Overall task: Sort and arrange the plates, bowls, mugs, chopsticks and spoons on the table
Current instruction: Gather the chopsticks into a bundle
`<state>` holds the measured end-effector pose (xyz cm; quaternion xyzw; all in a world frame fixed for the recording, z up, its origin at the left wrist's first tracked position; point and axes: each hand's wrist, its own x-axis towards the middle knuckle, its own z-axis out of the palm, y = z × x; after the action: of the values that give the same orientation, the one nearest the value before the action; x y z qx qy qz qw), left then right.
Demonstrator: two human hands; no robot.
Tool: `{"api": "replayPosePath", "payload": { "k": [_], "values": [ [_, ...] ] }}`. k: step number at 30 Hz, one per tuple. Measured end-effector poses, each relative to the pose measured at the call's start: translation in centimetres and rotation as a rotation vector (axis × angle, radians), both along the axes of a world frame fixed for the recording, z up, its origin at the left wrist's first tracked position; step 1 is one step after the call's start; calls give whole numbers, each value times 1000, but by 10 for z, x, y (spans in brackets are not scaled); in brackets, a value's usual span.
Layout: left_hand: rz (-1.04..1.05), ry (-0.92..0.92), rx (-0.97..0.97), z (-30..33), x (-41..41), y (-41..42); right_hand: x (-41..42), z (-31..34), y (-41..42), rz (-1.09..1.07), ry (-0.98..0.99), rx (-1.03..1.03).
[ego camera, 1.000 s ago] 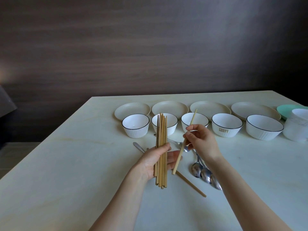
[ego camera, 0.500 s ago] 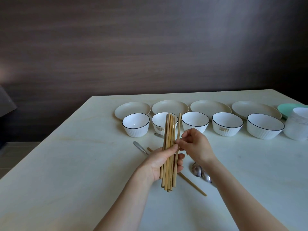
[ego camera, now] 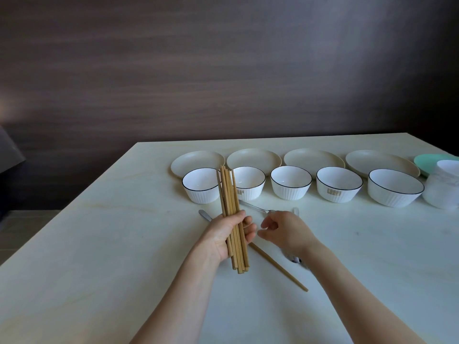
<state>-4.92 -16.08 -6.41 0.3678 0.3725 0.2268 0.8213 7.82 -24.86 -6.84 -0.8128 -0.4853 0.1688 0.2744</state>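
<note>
Left hand [ego camera: 224, 238] grips chopstick bundle [ego camera: 231, 214]; right hand [ego camera: 283, 230] empty, fingers loosely curled.
Bundle upright above desk [ego camera: 99, 244], tips in front of bowls [ego camera: 290, 182]. One loose chopstick [ego camera: 278, 265] lies on desk under the hands, spoons [ego camera: 253, 207] beside. Risk: sticks uneven at bottom, loose hold could let one slide out while right hand picks up the stray one.

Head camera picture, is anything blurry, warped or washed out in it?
In the head view the right hand is slightly motion-blurred, and so are the spoons beside its wrist; the left hand and its bundle of chopsticks are sharp. Wide-angle distortion stretches the white mug and green plate at the right edge. Light is soft, with faint shadows and no hard glare on the table.
</note>
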Motion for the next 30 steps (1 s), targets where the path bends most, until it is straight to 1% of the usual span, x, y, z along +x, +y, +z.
{"api": "replayPosePath", "payload": {
  "k": [4,7,11,15,20,25,30],
  "values": [
    [53,18,-8,-3,1,1,-10,-1,-1,49,-149,-168],
    [84,51,3,-5,2,2,-13,-3,-1,56,-199,-242],
    [56,64,-11,-3,2,1,-18,-6,1,66,-304,-325],
    [48,62,-24,-3,4,-2,-21,-10,2,11,-392,-277],
    [100,71,-20,-2,1,3,-14,-4,0,-84,-338,-126],
    [124,61,-31,-1,1,2,-4,5,-2,-164,-239,-41],
    [117,39,-17,2,1,0,6,13,-6,-221,-277,8]
  ]
}}
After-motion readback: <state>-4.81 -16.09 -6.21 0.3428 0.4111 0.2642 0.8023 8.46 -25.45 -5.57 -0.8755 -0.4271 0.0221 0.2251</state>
